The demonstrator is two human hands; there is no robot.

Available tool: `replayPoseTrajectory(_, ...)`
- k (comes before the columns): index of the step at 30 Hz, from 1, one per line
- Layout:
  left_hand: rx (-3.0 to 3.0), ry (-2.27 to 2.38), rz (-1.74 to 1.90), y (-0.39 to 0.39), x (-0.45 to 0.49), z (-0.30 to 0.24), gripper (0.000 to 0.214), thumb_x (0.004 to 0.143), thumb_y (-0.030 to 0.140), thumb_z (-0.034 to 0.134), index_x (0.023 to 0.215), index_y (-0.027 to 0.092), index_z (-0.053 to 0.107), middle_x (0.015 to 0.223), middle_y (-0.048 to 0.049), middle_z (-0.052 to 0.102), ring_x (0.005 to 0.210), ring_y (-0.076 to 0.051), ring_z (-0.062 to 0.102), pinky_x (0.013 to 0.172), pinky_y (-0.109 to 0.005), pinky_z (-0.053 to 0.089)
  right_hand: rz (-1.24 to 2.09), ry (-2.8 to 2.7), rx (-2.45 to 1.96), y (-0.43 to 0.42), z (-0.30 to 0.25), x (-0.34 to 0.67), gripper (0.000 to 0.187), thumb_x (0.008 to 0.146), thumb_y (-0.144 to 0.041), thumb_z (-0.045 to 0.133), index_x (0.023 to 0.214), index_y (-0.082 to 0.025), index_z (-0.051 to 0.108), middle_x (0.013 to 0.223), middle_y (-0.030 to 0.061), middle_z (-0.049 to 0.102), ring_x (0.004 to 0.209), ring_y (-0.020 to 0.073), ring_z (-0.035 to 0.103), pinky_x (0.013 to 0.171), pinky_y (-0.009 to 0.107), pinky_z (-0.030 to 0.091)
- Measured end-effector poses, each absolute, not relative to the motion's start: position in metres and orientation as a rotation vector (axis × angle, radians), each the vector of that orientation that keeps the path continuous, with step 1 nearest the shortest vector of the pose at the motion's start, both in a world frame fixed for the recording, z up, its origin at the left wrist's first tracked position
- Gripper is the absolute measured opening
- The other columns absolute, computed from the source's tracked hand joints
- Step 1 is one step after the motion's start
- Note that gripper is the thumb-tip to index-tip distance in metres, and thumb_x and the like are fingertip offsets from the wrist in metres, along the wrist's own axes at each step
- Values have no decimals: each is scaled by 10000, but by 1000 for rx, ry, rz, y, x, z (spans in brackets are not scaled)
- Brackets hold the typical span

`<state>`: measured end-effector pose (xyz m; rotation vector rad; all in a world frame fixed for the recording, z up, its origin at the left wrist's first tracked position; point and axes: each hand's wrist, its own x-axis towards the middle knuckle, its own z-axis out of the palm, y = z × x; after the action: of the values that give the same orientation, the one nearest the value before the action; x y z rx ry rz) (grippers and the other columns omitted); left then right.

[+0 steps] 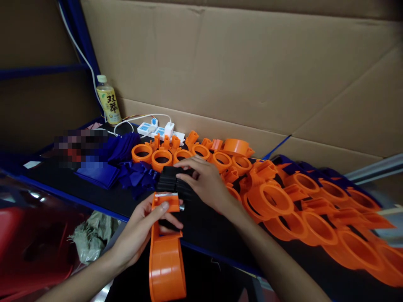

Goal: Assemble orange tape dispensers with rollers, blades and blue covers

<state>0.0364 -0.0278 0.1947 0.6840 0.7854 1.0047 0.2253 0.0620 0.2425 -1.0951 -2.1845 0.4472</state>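
My left hand (147, 222) is closed on an orange tape dispenser (168, 268), held in front of the table edge. A white serrated blade (166, 194) runs across its upper end, and the thumb presses just below it. The round tape ring hangs downward. A small shiny metal end shows beside the dispenser near my fingertips. My right hand (206, 180) reaches over a stack of black ribbed pieces (168, 178), its thumb and fingers curled around a black piece at the top. Part of that stack is hidden under the hand.
Many orange tape dispensers (270, 199) cover the table's back and right. Blue flat parts (97, 174) and small blue pieces (137, 174) lie left. Behind are a white power strip (160, 131) with cords and a drink bottle (108, 100). Cardboard (239, 67) walls the back.
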Motion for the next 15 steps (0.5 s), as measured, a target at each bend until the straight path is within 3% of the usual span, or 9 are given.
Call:
replayPoseTrajectory(3, 650, 784, 1082, -27, 36, 193, 346, 911, 357, 724, 1175, 144, 653, 1117, -141, 750, 887, -244, 759, 792, -395, 647, 556, -2147, -909, 42, 249, 235, 205, 932, -235, 696, 1134, -244, 733, 1059, 39, 725, 927, 152, 677, 771, 280, 550)
replayPoseTrajectory(7, 675, 779, 1116, -28, 37, 195, 353, 888, 325, 756, 1179, 159, 641, 1121, -129, 752, 939, -260, 759, 775, -374, 647, 391, -2198, -849, 14, 241, 232, 280, 946, -162, 647, 1184, -278, 737, 1130, 60, 689, 1057, 178, 653, 858, 321, 574)
replayPoseTrajectory(11, 730, 789, 1095, -30, 40, 195, 342, 884, 344, 756, 1154, 168, 640, 1127, -123, 748, 923, -261, 761, 739, -353, 645, 357, -2071, -932, -2, 227, 219, 253, 954, -165, 637, 1156, -266, 751, 1070, 66, 650, 898, 141, 663, 740, 276, 591)
replayPoseTrajectory(15, 759, 825, 1064, -31, 42, 191, 337, 880, 368, 752, 1128, 171, 634, 1073, -109, 753, 863, -243, 760, 707, -331, 636, 406, -1989, -927, -9, 223, 211, 236, 953, -136, 629, 1122, -253, 745, 1014, 55, 683, 903, 154, 685, 777, 299, 606)
